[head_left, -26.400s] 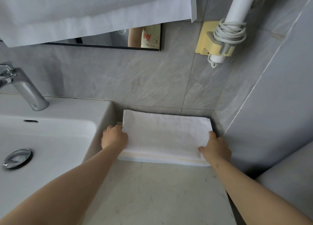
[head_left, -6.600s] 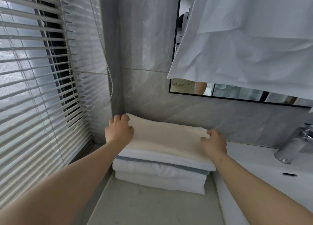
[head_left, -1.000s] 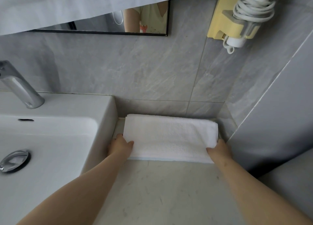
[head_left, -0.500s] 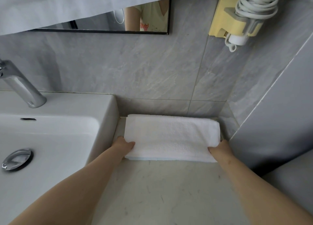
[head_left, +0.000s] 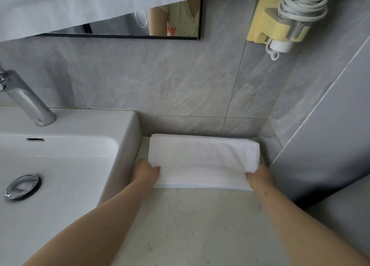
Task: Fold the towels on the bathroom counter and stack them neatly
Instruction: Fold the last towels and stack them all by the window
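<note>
Fingers of my left hand (head_left: 145, 171) and right hand (head_left: 260, 177) are tucked out of sight under the near corners of the folded towel (head_left: 204, 159), thumbs pressing on top, so clamped on it, one hand per end. Biggest first: the counter (head_left: 190, 225) runs from me to the back wall (head_left: 180, 85), the sink (head_left: 96, 119) sits just left of it, and the towel lies at the far end against that wall, long axis left-to-right, square ahead of both hands — neither is nearer. My guess: lift both ends together, level.
</note>
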`<state>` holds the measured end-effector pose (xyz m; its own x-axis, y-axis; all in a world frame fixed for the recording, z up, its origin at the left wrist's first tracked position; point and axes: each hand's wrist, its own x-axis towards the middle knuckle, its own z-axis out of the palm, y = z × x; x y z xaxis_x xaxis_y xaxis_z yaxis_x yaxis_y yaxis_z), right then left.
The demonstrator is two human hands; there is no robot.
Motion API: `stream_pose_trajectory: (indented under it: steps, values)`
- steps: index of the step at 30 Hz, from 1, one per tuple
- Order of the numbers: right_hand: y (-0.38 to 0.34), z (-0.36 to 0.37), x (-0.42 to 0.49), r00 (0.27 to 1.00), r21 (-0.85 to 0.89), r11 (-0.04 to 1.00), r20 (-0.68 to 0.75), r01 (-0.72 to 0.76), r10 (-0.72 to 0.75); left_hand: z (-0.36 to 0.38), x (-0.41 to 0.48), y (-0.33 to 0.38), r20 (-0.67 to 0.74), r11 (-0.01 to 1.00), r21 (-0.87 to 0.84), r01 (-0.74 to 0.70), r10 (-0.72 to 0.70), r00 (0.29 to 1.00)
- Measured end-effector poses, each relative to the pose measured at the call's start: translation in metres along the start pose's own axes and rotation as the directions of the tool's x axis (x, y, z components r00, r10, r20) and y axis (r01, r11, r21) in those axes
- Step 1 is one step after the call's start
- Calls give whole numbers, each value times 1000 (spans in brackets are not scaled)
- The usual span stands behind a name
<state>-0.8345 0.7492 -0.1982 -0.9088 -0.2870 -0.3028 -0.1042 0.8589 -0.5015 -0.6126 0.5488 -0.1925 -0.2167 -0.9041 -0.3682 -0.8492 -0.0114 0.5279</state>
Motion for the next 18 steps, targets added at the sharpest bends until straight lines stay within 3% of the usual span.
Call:
stream_pose_trajectory:
  steps: [6, 18]
  values:
    - [-3, -1, -9, 998, -14, 1000, -58, 3, -4, 1, -6, 2, -45, 998, 27, -52, 54, 998]
    - [-2, -17, -12, 997, 32, 999, 58, -43, 41, -18, -4, 13, 65, 999, 44, 33, -35, 997]
